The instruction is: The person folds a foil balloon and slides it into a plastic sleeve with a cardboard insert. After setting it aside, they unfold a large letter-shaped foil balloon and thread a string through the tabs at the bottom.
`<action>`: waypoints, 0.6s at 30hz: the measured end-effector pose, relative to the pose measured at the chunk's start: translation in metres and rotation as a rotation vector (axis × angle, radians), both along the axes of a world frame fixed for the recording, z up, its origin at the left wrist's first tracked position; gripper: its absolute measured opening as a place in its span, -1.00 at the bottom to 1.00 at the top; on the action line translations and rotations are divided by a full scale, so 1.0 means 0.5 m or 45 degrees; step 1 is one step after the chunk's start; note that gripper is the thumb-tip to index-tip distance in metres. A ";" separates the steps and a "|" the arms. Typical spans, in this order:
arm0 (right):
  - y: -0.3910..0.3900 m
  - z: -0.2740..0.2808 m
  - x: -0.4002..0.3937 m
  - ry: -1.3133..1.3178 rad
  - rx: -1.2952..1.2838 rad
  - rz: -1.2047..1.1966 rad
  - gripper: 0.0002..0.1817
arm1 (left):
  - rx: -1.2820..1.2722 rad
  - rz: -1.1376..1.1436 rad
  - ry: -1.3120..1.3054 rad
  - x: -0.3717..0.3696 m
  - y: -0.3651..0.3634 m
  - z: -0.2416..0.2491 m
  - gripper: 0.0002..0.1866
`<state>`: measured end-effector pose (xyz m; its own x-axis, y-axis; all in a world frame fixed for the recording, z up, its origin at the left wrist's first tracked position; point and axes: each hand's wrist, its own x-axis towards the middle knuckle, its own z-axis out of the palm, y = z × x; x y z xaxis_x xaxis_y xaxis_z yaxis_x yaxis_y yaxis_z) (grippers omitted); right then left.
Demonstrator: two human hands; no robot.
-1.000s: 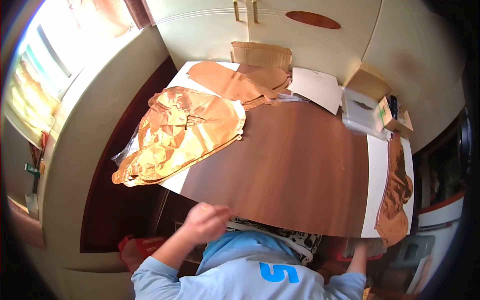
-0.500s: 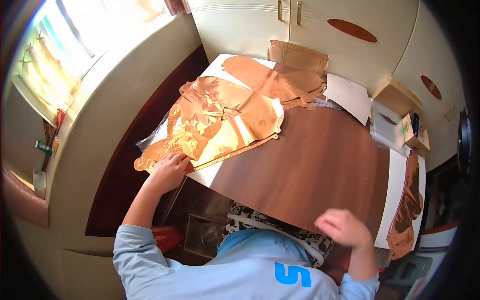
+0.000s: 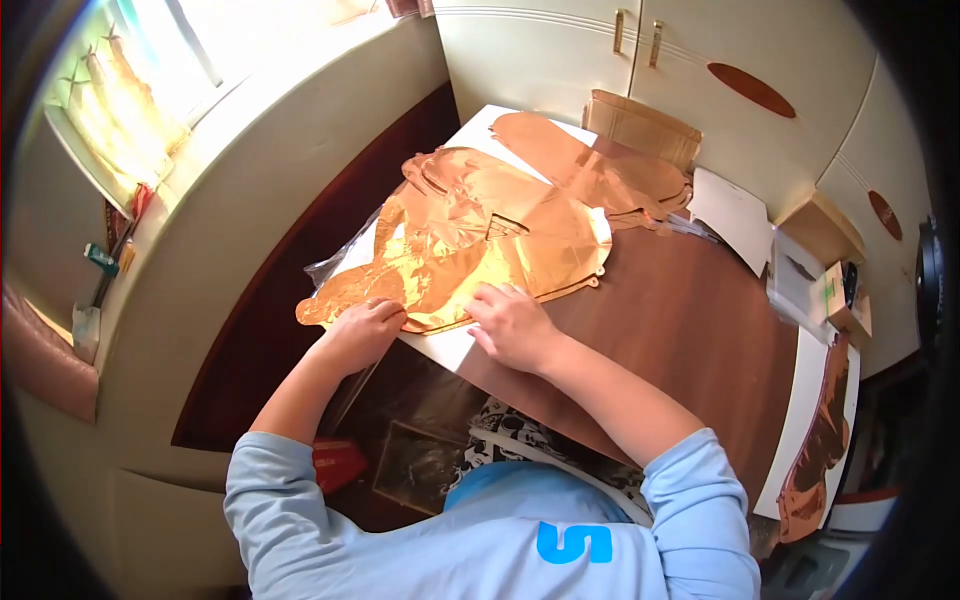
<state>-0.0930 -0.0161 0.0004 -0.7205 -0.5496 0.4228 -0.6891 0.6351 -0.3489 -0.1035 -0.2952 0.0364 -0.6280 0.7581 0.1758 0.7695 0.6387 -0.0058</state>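
Cream cabinets (image 3: pixel 540 50) stand behind a brown-and-white surface (image 3: pixel 700 320). Change just noted: the right hand (image 3: pixel 515 328) has joined the left hand (image 3: pixel 365 330) at the near edge of the large copper-gold foil piece (image 3: pixel 440 250), so both now attend to one edge. Left: fingers bent over the edge near the narrow end; whether they pinch, cannot tell. Right: fingertips curled on the foil, thumb lower, beside the rim; grip likewise unclear.

Foil piece lies flat-ish on the surface's window side, creased, glossy, brightest toward the hands; dark triangular outline near its middle, small tabs at the right end. Duller foil (image 3: pixel 620 180) adjoins it behind.
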 end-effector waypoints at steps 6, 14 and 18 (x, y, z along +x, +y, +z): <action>-0.064 -0.027 -0.045 -0.038 0.224 0.012 -0.64 | 0.019 0.189 -0.344 -0.028 -0.014 0.003 -0.83; -0.089 0.018 -0.047 0.114 0.139 -0.083 -0.67 | 0.132 0.556 -0.751 -0.096 0.055 0.082 -0.76; -0.066 0.037 -0.080 0.049 -0.171 -0.219 -0.85 | 0.424 0.092 -0.385 -0.057 0.122 0.139 -0.79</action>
<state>-0.1329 -0.0493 0.0189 -0.7808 -0.3565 0.5131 -0.5889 0.6942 -0.4139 -0.1318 -0.2343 0.1061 -0.7377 0.6439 0.2031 0.6584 0.6195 0.4275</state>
